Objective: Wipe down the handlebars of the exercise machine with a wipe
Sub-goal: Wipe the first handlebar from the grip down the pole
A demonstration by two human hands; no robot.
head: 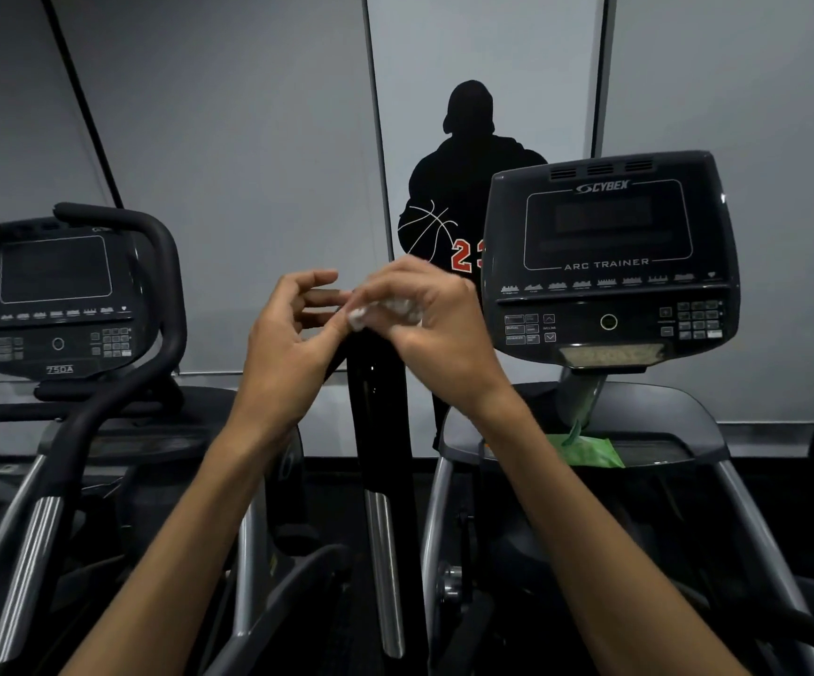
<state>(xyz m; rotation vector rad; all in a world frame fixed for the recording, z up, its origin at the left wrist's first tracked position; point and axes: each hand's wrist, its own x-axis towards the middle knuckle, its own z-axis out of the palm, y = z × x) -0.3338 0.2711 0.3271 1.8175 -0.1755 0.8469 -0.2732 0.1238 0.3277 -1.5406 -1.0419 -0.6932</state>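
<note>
Both hands were up at centre frame, and the right hand (436, 324) had its fingers curled round a crumpled white wipe (385, 312), bunched tight. The left hand (292, 329) came in beside it with fingers loosely bent, fingertips at the wipe's edge, perhaps pinching a corner, though the blur made that hard to call. Directly below them stood the dark upright handlebar (375, 397), running down the middle of the frame, not yet touched. To do this well, I'd say, shake the wipe open flat, wrap it round the bar and draw it along the whole grip rather than dabbing with a wad. Lower right of centre, a green wipe packet (590, 453) lay on the machine's tray (678, 456) under the console (610, 256); its contents could not be seen.
</note>
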